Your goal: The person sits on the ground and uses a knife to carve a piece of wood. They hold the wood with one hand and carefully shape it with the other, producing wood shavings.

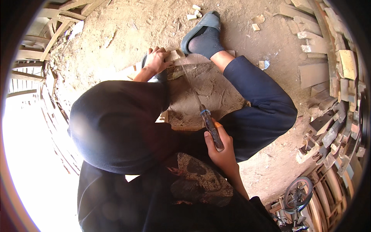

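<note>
My right hand is wrapped round the dark handle of a hand saw, which has blue wrapping where the blade begins. The narrow blade, seen almost edge-on, reaches forward to a strip of wood on the ground. At the blade's left side, my left hand presses on a pale wood piece, its fingers bent over it. My right foot, in a dark sock and grey slide sandal, rests against the strip. The teeth are too fine to make out.
Small wood offcuts lie on the dirt floor beyond my foot. Stacked wood pieces line the right side. A bicycle wheel shows at lower right. Wooden framing stands at upper left.
</note>
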The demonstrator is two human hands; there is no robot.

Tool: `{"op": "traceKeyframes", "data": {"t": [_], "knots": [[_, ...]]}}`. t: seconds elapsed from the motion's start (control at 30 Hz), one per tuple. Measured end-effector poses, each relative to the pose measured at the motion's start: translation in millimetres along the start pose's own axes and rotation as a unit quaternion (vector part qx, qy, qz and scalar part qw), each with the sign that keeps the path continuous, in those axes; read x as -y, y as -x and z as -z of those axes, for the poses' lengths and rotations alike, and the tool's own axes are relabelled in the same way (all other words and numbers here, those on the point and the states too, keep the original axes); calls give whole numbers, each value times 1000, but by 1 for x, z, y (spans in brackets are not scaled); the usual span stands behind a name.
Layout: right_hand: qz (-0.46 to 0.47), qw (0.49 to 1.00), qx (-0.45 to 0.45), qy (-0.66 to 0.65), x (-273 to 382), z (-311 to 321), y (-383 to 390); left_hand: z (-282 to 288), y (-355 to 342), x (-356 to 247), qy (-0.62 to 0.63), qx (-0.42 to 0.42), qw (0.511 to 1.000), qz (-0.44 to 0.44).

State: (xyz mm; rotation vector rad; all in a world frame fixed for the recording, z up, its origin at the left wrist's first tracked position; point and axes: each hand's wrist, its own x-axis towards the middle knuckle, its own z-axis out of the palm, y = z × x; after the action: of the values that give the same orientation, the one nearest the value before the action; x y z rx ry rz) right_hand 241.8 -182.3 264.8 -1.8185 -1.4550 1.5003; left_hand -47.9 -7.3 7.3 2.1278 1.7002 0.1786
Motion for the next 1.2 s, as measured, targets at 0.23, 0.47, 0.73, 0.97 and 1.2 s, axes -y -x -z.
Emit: {"op": "traceKeyframes", "data": {"t": [0.23,0.47,0.73,0.97,1.2], "knots": [[39,999,20,4,4,3,-6,12,13,10,-15,-2,1000,26],[24,1000,5,14,1,4,-6,-3,2,4,-2,2,1000,5],[-12,999,34,28,6,4,-5,4,2,8,-34,23,999,5],[5,1000,24,19,5,-1,-1,5,-2,7,-59,72,996,6],[-15,999,30,5,13,-5,1,5,1,9,-50,74,996,18]]}}
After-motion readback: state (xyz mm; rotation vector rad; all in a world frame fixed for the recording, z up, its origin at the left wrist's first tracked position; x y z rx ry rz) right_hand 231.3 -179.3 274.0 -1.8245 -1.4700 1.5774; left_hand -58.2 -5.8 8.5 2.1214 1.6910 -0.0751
